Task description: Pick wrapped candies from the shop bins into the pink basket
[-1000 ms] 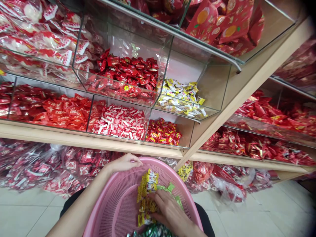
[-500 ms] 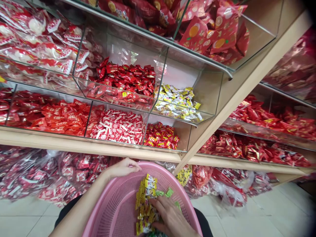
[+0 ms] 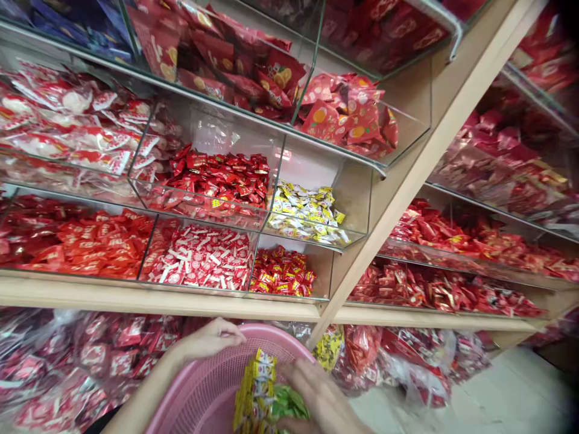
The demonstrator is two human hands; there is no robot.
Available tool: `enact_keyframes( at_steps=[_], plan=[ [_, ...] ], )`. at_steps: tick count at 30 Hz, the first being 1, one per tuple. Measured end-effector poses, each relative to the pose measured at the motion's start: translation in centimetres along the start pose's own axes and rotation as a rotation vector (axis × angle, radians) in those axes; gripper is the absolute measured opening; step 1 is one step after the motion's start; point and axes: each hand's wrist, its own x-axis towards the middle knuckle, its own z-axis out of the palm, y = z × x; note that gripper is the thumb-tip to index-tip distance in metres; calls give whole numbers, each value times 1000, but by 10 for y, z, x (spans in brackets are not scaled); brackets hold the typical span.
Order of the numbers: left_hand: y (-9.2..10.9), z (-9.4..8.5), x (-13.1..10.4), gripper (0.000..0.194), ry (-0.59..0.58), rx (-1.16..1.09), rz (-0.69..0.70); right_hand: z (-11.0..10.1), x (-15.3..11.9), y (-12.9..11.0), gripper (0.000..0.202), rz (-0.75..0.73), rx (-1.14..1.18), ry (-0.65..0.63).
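A pink plastic basket (image 3: 265, 333) with a mesh wall is at the bottom middle, its near part cut off by the frame. My left hand (image 3: 212, 339) is closed over its far left rim. Inside lie small candies in yellow-and-white wrappers (image 3: 262, 377), lined up in a stack. Beside them on the right are green-wrapped candies (image 3: 289, 402). My right hand (image 3: 321, 398) is over the basket's right side, its fingers at the green candies. Motion smears those fingers, so I cannot tell whether they grip any.
Glass-fronted shelf bins (image 3: 217, 205) of red, white and yellow candies rise ahead. A slanted wooden post (image 3: 384, 199) parts them from more bins at right. Filled plastic bags (image 3: 104, 355) lie beneath the wooden ledge (image 3: 136, 300). Pale floor tiles (image 3: 493, 392) show at lower right.
The view has tilted up, so basket and hands sit lower in it. My right hand has shifted from the yellow candies to the green ones, which show more. My left hand stays at the rim.
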Motion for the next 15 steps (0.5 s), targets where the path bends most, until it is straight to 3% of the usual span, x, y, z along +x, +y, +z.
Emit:
enact_keyframes(
  at_steps=[5, 8, 11, 15],
  plan=[
    [-2, 1, 2, 45, -5, -8, -4, -149, 63, -2, 33, -110, -18, 391],
    [0, 1, 1, 46, 1, -15, -12, -216, 111, 16, 29, -3, -55, 609],
    [0, 1, 0, 48, 6, -19, -11, -246, 153, 41, 26, 208, -138, 562],
    [-2, 1, 0, 48, 13, -30, -4, -247, 187, 55, 33, 470, -240, 276]
  ],
)
